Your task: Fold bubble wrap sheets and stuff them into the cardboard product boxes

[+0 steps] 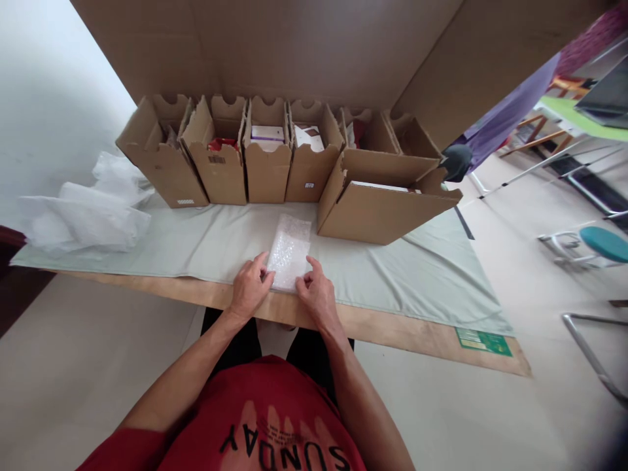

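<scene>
A clear bubble wrap bag [289, 255] lies flat on the cloth near the table's front edge, its long side pointing away from me. My left hand [251, 286] is at its left edge, fingers bent, the thumb by the lower left part. On the opposite side, my right hand [316, 292] has its thumb on the lower right corner and its index finger bent along the edge. Both hands appear to grip the bag's sides; the undersides of the fingers are hidden. Whether anything is inside the bag I cannot tell.
Several open cardboard file boxes [267, 173] stand in a row behind the bag, holding small packages. Another cardboard box [387, 212] stands angled in front at right. Crumpled clear wrapping [88, 212] is heaped at left. A teal stool [606, 243] stands on the floor at right.
</scene>
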Available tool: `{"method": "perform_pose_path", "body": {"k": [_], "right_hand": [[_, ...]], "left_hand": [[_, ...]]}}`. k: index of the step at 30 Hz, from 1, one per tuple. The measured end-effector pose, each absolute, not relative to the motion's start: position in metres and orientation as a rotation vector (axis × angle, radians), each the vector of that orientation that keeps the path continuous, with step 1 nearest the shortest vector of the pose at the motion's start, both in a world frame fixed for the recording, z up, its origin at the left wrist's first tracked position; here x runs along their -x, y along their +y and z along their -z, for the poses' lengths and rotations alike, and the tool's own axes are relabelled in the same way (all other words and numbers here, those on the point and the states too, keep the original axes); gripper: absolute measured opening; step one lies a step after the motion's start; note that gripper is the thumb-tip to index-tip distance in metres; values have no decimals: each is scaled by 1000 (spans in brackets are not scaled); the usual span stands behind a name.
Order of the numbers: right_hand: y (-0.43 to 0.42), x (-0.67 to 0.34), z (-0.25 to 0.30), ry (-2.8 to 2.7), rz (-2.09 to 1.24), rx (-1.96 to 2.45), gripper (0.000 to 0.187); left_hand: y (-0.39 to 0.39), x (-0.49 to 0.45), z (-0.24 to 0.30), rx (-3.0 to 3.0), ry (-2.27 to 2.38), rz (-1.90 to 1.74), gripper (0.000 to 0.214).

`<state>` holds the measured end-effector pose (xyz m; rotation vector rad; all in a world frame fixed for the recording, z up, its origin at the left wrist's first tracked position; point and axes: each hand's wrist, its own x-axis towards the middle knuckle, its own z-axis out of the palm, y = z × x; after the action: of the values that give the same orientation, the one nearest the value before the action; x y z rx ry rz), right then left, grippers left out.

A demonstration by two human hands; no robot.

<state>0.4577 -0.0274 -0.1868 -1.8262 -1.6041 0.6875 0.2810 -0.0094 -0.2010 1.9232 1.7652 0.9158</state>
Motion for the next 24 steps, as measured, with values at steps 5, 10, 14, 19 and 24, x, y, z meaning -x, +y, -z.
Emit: {"method": "perform_pose_path", "body": {"k": [5,10,14,19,24], "right_hand": [[-26,-459,185,-1662,-695,1857,60],[-32,-469,181,-1761,-517,1890,49],[-34,-468,176,-1949,-236,1673,37],[-26,-464,180,-2297,-341,1449,40],[-25,-479,191,-2346,-469,1321,56]], "left_hand": [[-7,-283,195,-1969,1789,-801,47],[-6,-283,193,-1989,1796,-750,48],[-7,-285,194,-2026,1802,-739,47],[-9,-281,196,-2074,1789,-782,50],[-14,-261,193,-2370,1447,-830,48]]}}
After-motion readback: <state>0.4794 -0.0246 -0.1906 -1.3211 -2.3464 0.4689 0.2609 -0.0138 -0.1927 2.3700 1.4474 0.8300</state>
